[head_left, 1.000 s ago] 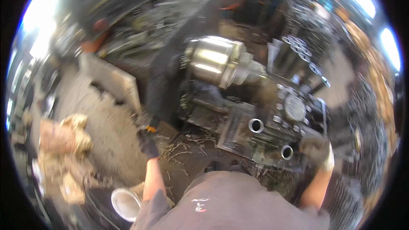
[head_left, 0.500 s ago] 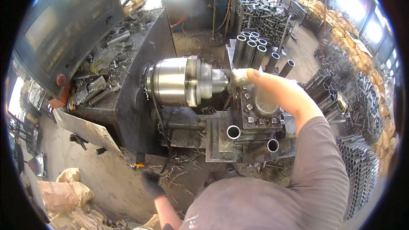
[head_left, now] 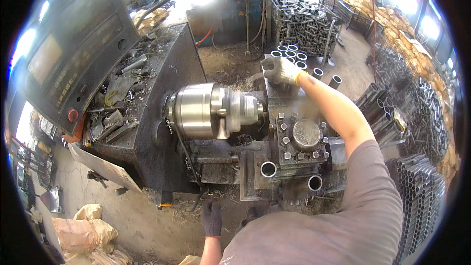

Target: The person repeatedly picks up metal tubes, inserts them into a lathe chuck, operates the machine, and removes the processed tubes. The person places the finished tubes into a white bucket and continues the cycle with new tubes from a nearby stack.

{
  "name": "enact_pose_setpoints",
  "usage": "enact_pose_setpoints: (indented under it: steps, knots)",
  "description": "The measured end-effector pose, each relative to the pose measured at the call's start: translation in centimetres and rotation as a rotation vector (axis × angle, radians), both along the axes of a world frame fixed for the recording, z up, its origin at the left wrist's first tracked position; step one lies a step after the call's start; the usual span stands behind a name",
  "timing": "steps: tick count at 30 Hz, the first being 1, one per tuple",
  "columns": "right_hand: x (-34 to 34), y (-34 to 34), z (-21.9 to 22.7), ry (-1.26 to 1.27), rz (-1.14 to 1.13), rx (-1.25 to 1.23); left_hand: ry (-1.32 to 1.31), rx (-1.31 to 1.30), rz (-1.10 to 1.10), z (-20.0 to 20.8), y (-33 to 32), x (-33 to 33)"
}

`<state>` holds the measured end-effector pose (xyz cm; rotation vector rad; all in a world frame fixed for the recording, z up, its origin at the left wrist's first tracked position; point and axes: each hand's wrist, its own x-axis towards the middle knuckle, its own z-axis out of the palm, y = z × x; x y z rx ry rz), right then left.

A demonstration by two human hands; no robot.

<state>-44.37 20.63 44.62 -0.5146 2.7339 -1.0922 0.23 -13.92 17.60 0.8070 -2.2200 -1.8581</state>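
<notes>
My right hand (head_left: 283, 70), in a pale glove with a darkened palm side, is over the back of the machine bed, just in front of the upright metal tubes (head_left: 300, 65). Its fingers are curled; what they hold, if anything, I cannot make out. In a dark glove, my left hand (head_left: 212, 220) hangs low before the machine, fingers curled and nothing visible in them. The lathe chuck (head_left: 196, 112) lies left of my right hand, with a bright stepped end facing right. Right of the chuck sits the square tool post (head_left: 306, 135), ringed with bolts.
Two short tubes stand at the bed's front, one a ring-ended tube (head_left: 268, 169). A control panel (head_left: 61, 73) with a red button rises at left. Stacked tubes (head_left: 417, 191) lie at right, a wire crate of parts (head_left: 306, 24) behind, and paper sacks (head_left: 83, 233) at lower left.
My right hand has moved from the chuck's right end back toward the upright tubes. My left hand has shifted right, closer to my body. The view has tilted slightly.
</notes>
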Motion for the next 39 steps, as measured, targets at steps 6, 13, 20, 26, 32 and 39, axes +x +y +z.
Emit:
enact_pose_setpoints:
  steps: [6,13,20,26,32,39]
  knots:
    - [3.1,-2.7,-2.0,-0.248,0.452,0.471,0.459,-0.693,-0.278,14.2,4.7,-10.6]
    - [1.6,-2.2,-8.2,-0.405,0.391,0.459,0.851,-1.244,-0.583,19.8,11.3,-25.1]
    - [-4.7,2.8,-11.7,0.043,1.085,0.669,0.771,-1.658,-0.432,15.1,16.2,-33.8]
    - [1.3,16.0,-12.8,-0.224,0.585,0.418,0.759,-1.571,-0.408,15.6,15.6,-31.3]
    - [6.6,15.5,-10.5,0.310,0.232,0.531,0.475,-0.214,-0.648,18.4,8.6,-15.5]
    - [9.3,7.3,3.1,0.226,0.277,0.061,0.261,0.127,-0.428,13.0,12.6,-14.9]
